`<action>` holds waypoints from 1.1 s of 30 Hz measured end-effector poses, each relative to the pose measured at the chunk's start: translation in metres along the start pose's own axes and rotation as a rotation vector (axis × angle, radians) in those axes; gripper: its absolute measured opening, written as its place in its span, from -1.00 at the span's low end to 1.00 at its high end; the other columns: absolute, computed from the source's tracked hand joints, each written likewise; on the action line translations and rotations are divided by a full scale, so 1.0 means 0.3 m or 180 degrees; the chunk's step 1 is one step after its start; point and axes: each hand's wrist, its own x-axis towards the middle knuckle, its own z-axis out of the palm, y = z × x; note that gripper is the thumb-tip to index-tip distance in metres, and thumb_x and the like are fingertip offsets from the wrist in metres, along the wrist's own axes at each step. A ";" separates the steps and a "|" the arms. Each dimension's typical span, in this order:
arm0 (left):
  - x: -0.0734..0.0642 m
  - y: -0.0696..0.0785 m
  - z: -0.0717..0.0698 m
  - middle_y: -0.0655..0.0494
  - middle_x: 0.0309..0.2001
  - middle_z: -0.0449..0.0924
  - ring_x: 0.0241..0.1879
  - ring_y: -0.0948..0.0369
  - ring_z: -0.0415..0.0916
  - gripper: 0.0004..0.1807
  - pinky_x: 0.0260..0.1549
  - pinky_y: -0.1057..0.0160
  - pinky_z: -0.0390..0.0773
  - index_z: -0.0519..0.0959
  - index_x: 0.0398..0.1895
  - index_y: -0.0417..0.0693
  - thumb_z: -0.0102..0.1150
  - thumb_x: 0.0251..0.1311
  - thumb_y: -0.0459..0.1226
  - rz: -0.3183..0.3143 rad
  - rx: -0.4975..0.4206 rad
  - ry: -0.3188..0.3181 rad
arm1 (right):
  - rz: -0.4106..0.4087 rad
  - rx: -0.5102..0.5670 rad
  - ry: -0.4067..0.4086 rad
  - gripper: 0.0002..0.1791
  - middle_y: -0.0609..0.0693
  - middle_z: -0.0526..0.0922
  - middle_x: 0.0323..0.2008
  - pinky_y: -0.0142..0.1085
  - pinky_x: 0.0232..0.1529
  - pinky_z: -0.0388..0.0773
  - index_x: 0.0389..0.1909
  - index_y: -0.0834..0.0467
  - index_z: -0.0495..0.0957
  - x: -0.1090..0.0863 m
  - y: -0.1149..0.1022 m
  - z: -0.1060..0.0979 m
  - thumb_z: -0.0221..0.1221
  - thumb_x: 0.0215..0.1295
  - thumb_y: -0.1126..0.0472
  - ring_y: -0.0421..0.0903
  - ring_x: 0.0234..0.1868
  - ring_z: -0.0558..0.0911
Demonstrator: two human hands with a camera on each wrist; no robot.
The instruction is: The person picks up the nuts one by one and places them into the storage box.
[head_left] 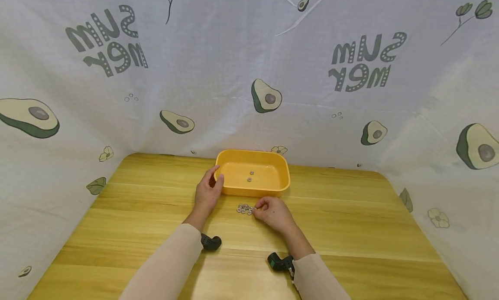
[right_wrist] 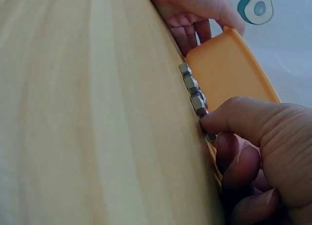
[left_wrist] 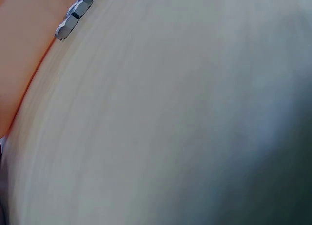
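Observation:
A yellow plastic tray (head_left: 253, 191) stands at the back of the table, and two small metal hex nuts (head_left: 249, 179) lie inside it. My left hand (head_left: 208, 192) grips the tray's left end, its thumb at the front left corner. Just in front of the tray sits a cluster of several hex nuts (head_left: 243, 210). At the cluster's right edge my right hand (head_left: 274, 214) pinches one nut (right_wrist: 210, 137) between thumb and forefinger, low at the tabletop; the fingers partly cover it. The left wrist view shows a few nuts (left_wrist: 67, 27) beside the tray wall, but not the left hand's grip.
Wood-grain table (head_left: 351, 230) spreads out on both sides of the tray. Behind it hangs a white cloth (head_left: 234, 74) printed with avocados. Black wrist-worn devices (head_left: 211, 242) show beside both forearms, low over the table.

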 end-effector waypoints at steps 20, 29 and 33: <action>0.003 0.002 -0.004 -0.04 0.34 0.55 0.26 -0.01 0.55 -0.52 0.28 -0.04 0.54 0.48 0.40 0.17 0.14 0.46 -0.06 -0.0010 0.0001 0.0011 | -0.0189 -0.0151 -0.0065 -0.91 -0.12 0.53 -0.59 -0.39 -0.53 0.34 -0.33 0.05 0.67 -0.011 -0.038 -0.015 0.38 0.17 0.17 -0.20 -0.58 0.44; 0.000 0.001 -0.004 -0.07 0.32 0.55 0.25 -0.02 0.55 -0.51 0.27 -0.06 0.54 0.47 0.42 0.12 0.14 0.46 -0.09 0.0053 0.0023 0.0026 | -0.0216 -0.0142 -0.0007 -0.91 -0.10 0.54 -0.56 -0.37 -0.55 0.34 -0.30 0.04 0.67 -0.028 -0.067 -0.032 0.38 0.21 0.18 -0.18 -0.58 0.44; -0.001 0.000 -0.003 -0.06 0.32 0.55 0.25 -0.02 0.55 -0.51 0.28 -0.05 0.54 0.48 0.41 0.15 0.15 0.46 -0.08 0.0040 0.0033 0.0029 | -0.0185 -0.0119 0.0010 -0.91 -0.09 0.54 -0.55 -0.37 -0.55 0.35 -0.29 0.04 0.67 -0.037 -0.083 -0.041 0.38 0.23 0.18 -0.17 -0.57 0.45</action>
